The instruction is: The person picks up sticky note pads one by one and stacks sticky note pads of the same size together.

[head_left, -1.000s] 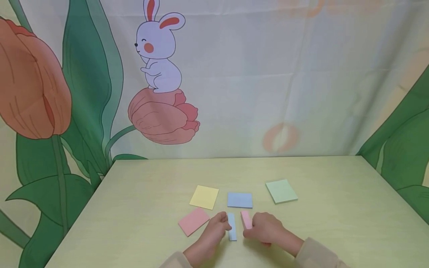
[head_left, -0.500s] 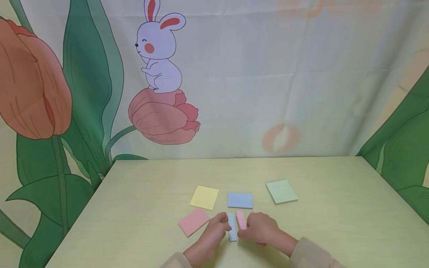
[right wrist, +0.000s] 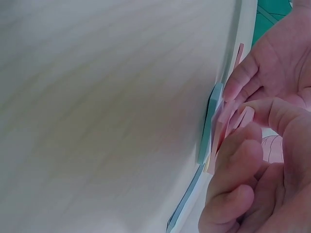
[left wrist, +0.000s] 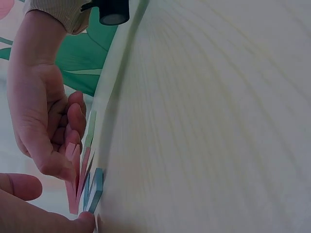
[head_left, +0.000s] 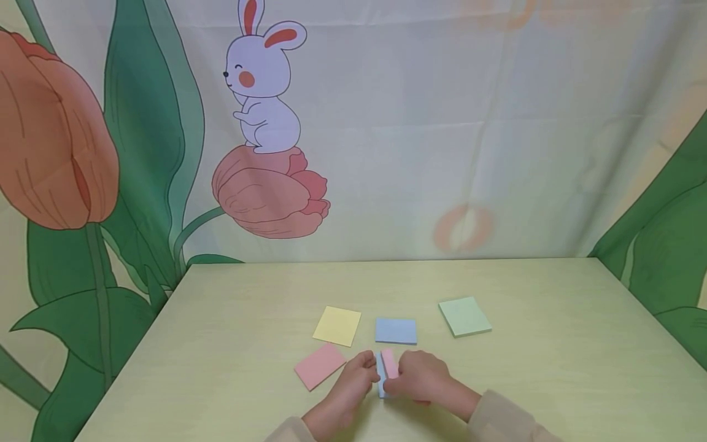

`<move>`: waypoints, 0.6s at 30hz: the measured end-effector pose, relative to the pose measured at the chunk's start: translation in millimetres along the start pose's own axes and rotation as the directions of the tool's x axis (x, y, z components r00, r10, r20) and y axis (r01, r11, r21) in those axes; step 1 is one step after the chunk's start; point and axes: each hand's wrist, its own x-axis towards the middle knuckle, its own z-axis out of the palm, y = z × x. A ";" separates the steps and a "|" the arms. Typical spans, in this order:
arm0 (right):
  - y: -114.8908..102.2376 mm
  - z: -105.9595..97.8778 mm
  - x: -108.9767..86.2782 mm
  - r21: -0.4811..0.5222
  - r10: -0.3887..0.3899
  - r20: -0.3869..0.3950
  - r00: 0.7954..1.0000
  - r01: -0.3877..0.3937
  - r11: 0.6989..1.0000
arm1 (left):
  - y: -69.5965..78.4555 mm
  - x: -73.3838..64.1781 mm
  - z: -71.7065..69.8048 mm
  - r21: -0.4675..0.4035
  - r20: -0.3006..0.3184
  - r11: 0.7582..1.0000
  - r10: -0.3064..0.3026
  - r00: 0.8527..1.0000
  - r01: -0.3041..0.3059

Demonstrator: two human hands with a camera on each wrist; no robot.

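Observation:
Between the hands in the head view, a narrow blue sticky-note pad [head_left: 380,368] lies on the table, its long side running away from the person. The left hand [head_left: 353,383] rests at its left edge; in the left wrist view that hand's thumb [left wrist: 22,187] stands apart from the finger at the pad's end. The right hand [head_left: 424,376] pinches a narrow pink sticky-note pad [head_left: 390,362] between thumb and fingers. Held tilted, it overlaps the blue pad's right side. Some leaves of the pink pad [left wrist: 73,194] are fanned apart in the left wrist view.
Behind the hands lie a yellow square note pad [head_left: 337,326], a wider blue pad [head_left: 396,331] and a green square pad [head_left: 465,317]. A wider pink pad [head_left: 319,366] sits left of the left hand. A printed curtain [head_left: 386,135] hangs beyond the table [head_left: 552,344].
The right hand has moved left with the narrow pink pad, from a gap away to over the blue pad's right side. The left hand has hardly moved.

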 end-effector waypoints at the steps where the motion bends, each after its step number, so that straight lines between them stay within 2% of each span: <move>1: -0.6 0.2 0.1 -0.004 -0.003 -0.004 1.000 0.003 1.000 | -0.1 0.0 0.0 -0.001 0.000 1.000 0.000 1.000 0.000; 18: -2.7 8.7 9.2 -0.020 0.004 0.013 1.000 -0.004 1.000 | 0.6 -4.5 0.9 -0.027 -0.004 0.999 0.035 0.999 -0.035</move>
